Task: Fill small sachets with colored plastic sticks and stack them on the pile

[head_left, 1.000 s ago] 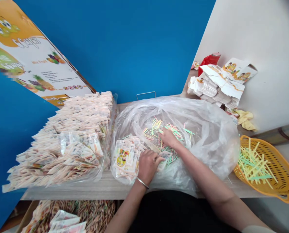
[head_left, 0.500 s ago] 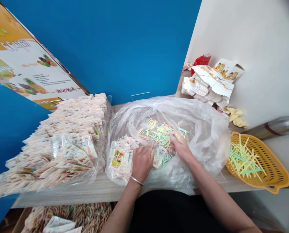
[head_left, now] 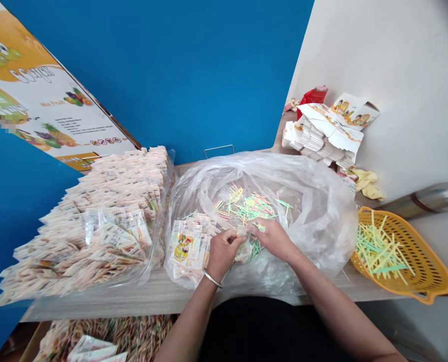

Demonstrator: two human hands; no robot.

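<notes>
The left hand [head_left: 222, 254], a metal bangle [head_left: 212, 279] on its wrist, is curled closed with its fingertips pinched together over the loose plastic, though whatever they hold is too small to make out. The right hand [head_left: 272, 239] is bunched just beside it, fingers curled toward the left hand, and it also looks closed, close to a few green and yellow sticks [head_left: 246, 207]. These thin sticks lie scattered inside a large clear plastic bag [head_left: 314, 201], which rests on a wooden counter [head_left: 133, 297]. A stack of printed packets [head_left: 184, 249] sits in the same bag, right under the left hand's side. To the left, a big heap of small paper sachets [head_left: 107, 201] fills another clear bag. To the right, an orange basket [head_left: 416, 251] holds more yellow and green sticks. Beyond it are a metal tube [head_left: 423, 200], a crumpled yellow cloth [head_left: 365, 182], a pile of flat printed cartons [head_left: 322, 131] and a red packet [head_left: 314, 95]. A fruit poster [head_left: 58, 95] leans against the blue wall [head_left: 171, 75].
</notes>
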